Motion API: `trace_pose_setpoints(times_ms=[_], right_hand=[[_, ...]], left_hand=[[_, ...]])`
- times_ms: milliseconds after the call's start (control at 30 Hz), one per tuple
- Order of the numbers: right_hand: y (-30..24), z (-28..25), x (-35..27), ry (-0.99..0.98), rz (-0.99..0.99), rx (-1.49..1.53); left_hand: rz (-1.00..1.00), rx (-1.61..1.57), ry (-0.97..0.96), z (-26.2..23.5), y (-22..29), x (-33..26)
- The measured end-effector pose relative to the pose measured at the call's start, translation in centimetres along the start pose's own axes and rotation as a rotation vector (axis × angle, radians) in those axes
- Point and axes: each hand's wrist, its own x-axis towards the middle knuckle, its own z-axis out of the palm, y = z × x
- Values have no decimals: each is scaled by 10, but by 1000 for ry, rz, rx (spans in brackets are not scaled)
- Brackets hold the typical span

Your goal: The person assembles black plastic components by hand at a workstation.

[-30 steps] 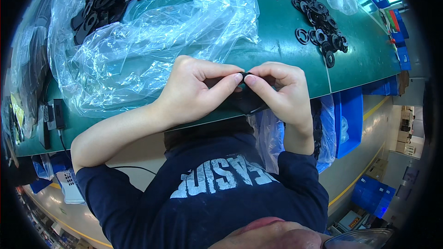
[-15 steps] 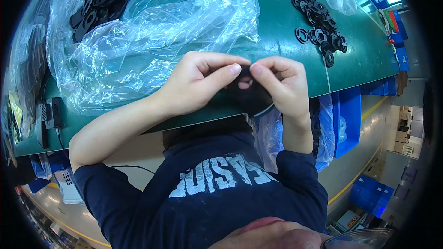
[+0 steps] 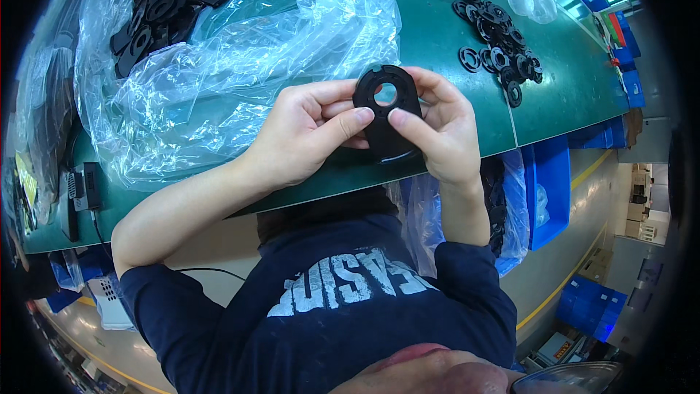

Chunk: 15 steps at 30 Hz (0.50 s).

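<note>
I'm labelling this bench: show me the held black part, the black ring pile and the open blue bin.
Black part [image 3: 385, 131]: head view, on its body below the hole.
Black ring pile [image 3: 496, 31]: head view, near its middle.
Open blue bin [image 3: 558, 190]: head view, on its side wall.

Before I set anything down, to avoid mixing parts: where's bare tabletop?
Bare green table shows between the clear plastic and black rings, and between those rings and the table's right edge. Crowded: upper left, plastic and black plates; front middle, left hand and right hand holding a black part.
</note>
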Motion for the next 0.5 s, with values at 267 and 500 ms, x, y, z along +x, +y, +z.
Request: trace_pose_setpoints(times_ms=[267, 500], right_hand=[[4, -7, 3, 84, -25, -97], [5, 2, -1, 54, -4, 55]], left_hand=[[2, 7, -35, 0, -4, -1], [20, -26, 8, 2, -4, -1]])
